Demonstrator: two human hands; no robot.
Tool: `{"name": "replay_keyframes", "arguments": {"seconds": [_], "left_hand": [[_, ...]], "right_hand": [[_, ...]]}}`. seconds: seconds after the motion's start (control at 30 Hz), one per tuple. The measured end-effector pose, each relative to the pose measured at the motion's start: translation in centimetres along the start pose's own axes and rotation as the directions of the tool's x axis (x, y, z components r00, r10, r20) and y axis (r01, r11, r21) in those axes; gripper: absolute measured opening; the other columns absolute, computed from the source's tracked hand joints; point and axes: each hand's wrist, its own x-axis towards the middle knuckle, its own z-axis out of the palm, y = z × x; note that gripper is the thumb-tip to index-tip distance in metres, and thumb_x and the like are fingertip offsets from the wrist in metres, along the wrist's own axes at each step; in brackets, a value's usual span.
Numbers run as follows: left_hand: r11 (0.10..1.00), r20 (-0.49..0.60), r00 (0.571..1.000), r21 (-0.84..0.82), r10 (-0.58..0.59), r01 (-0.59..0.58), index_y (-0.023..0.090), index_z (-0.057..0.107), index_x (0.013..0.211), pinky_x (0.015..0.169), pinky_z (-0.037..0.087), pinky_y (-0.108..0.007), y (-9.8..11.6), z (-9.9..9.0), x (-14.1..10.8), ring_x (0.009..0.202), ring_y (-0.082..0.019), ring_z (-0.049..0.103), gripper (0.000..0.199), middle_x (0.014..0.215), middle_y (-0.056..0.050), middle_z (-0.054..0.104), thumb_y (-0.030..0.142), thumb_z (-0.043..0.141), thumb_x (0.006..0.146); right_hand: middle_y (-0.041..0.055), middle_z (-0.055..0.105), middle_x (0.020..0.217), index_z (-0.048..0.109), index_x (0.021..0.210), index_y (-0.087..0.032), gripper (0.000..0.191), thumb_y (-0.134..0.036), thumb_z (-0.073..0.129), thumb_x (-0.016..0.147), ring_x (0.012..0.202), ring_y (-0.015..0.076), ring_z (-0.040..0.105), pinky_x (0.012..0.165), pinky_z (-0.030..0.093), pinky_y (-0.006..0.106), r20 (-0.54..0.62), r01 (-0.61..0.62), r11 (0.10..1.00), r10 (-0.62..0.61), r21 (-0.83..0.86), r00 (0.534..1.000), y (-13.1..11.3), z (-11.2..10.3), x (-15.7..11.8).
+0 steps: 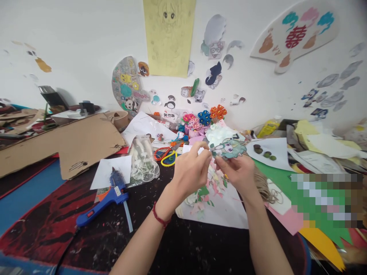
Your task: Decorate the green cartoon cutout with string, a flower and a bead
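Observation:
A paper cutout of a cartoon figure with teal-green hair [231, 148] is raised above the desk. My right hand [239, 170] pinches its lower edge between thumb and fingers. My left hand [192, 168], with a red cord bracelet on the wrist, is closed in a pinch at the cutout's left edge. Its fingertips are partly hidden, so what they grip does not show. Beneath both hands lies a white paper sheet [226, 214] strewn with pink, white and green paper scraps [205, 194].
To the left are a blue glue gun [101, 206], a clear bag [143, 160], scissors [169, 160] and a cardboard sheet [88, 141]. Flowers [204, 117] stand behind. Twine [262, 187], green paper [282, 177] and a yellow bottle [268, 127] are at right.

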Motion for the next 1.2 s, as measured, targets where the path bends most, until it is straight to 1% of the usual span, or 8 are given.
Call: {"name": "replay_keyframes", "arguments": {"seconds": [0.1, 0.23, 0.4, 0.53, 0.73, 0.9, 1.07, 1.2], "left_hand": [[0.999, -0.017, 0.999, -0.023, 0.026, -0.027, 0.018, 0.057, 0.087, 0.071, 0.044, -0.029, -0.2, 0.0, 0.1, 0.088, -0.016, 0.060, 0.014, 0.121, -0.010, 0.061, 0.019, 0.045, 0.096], [0.993, 0.044, 0.996, -0.083, 0.082, -0.078, 0.018, 0.054, 0.087, 0.088, 0.044, -0.038, -0.7, 0.1, 0.1, 0.107, -0.022, 0.056, 0.011, 0.124, -0.011, 0.061, 0.017, 0.046, 0.095], [0.981, 0.080, 0.991, -0.168, 0.111, -0.096, 0.017, 0.052, 0.084, 0.078, 0.045, -0.033, -1.0, 0.2, 0.1, 0.091, -0.020, 0.055, 0.014, 0.103, -0.012, 0.058, 0.014, 0.043, 0.094], [0.990, 0.132, 0.987, -0.119, 0.091, -0.075, 0.016, 0.052, 0.085, 0.069, 0.044, -0.030, -1.1, 0.5, 0.1, 0.079, -0.016, 0.053, 0.016, 0.106, -0.011, 0.056, 0.013, 0.042, 0.096], [0.993, 0.150, 0.981, -0.005, 0.120, -0.121, 0.016, 0.049, 0.087, 0.074, 0.046, -0.029, -1.5, 1.4, 0.0, 0.088, -0.017, 0.055, 0.018, 0.104, -0.011, 0.055, 0.008, 0.037, 0.098], [0.992, 0.089, 0.990, 0.060, 0.110, -0.115, 0.017, 0.047, 0.089, 0.074, 0.046, -0.030, -1.7, 2.1, -0.3, 0.092, -0.017, 0.054, 0.018, 0.104, -0.010, 0.055, 0.008, 0.035, 0.098], [0.991, 0.086, 0.993, 0.096, 0.085, -0.093, 0.016, 0.047, 0.086, 0.074, 0.045, -0.030, -1.5, 2.3, -0.3, 0.092, -0.018, 0.055, 0.019, 0.101, -0.011, 0.056, 0.009, 0.034, 0.099], [0.981, 0.066, 0.992, 0.154, 0.110, -0.119, 0.017, 0.047, 0.082, 0.072, 0.043, -0.031, -1.3, 2.4, -0.4, 0.085, -0.017, 0.053, 0.024, 0.098, -0.010, 0.058, 0.012, 0.033, 0.100]], "right_hand": [[0.0012, 0.061, 0.055, 0.061, 0.060, -0.017, 0.034, -0.033, 0.062, 0.090, 0.052, 0.0136, 0.058, 0.051, 0.044, 0.026, 0.076, -0.042, 0.996, 0.037, 0.076, 0.996, 0.6, 0.0, 0.0], [0.0019, 0.063, 0.055, 0.061, 0.060, -0.017, 0.035, -0.035, 0.063, 0.090, 0.053, 0.0138, 0.058, 0.053, 0.046, 0.027, 0.130, -0.052, 0.994, 0.039, 0.096, 0.991, 1.3, -0.1, 0.0], [0.0011, 0.060, 0.049, 0.061, 0.056, -0.016, 0.036, -0.033, 0.065, 0.088, 0.045, 0.0117, 0.054, 0.045, 0.040, 0.025, 0.139, -0.028, 0.999, 0.023, 0.036, 0.990, 1.2, -0.2, 0.1], [0.0009, 0.061, 0.049, 0.061, 0.056, -0.016, 0.033, -0.031, 0.067, 0.086, 0.044, 0.0116, 0.056, 0.044, 0.041, 0.024, 0.073, -0.056, 0.998, 0.056, 0.002, 0.996, 0.7, 0.0, 0.0], [0.0013, 0.063, 0.051, 0.062, 0.060, -0.017, 0.029, -0.031, 0.068, 0.084, 0.044, 0.0129, 0.058, 0.043, 0.045, 0.025, 0.036, -0.107, 0.994, 0.107, 0.006, 0.994, 0.9, 0.7, -0.3], [0.0006, 0.065, 0.055, 0.065, 0.070, -0.017, 0.025, -0.036, 0.068, 0.085, 0.044, 0.0140, 0.060, 0.044, 0.048, 0.026, 0.070, -0.229, 0.961, 0.221, 0.156, 0.973, 1.5, 1.2, -0.5], [0.0003, 0.064, 0.055, 0.063, 0.066, -0.017, 0.028, -0.036, 0.067, 0.086, 0.046, 0.0129, 0.060, 0.048, 0.049, 0.025, 0.090, -0.238, 0.961, 0.227, 0.138, 0.970, 1.3, 1.4, -0.4], [-0.0008, 0.060, 0.051, 0.061, 0.063, -0.017, 0.031, -0.036, 0.068, 0.086, 0.043, 0.0116, 0.058, 0.043, 0.045, 0.023, 0.104, -0.253, 0.954, 0.239, 0.158, 0.965, 0.4, 1.4, -0.3]]}}
